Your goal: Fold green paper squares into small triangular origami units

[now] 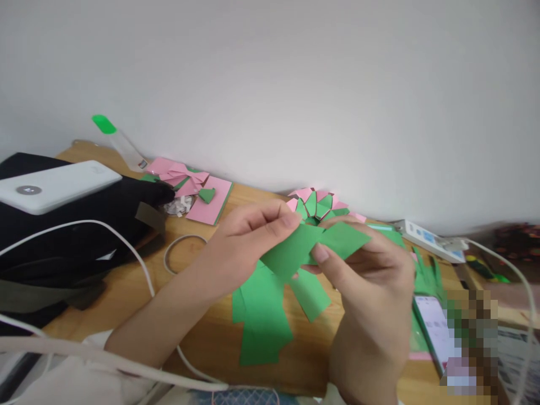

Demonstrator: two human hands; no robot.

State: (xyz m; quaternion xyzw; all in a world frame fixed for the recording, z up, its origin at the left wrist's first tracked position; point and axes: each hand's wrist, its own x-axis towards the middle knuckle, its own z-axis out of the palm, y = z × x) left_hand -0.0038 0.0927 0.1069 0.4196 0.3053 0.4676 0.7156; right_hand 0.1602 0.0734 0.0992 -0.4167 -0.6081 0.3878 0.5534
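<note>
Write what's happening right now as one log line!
left hand: pinching green paper | right hand: pinching green paper too | table: green pieces below hands; pink-and-green paper shape by wall | phone: screen lit, at right

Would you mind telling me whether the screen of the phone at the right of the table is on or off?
It is on: the phone shows a bright, pale display with faint markings.

Wooden table point(312, 360): green paper pieces point(264, 315), pink-green folded ring point(316, 205), phone point(434, 332), power strip point(430, 241)
</note>
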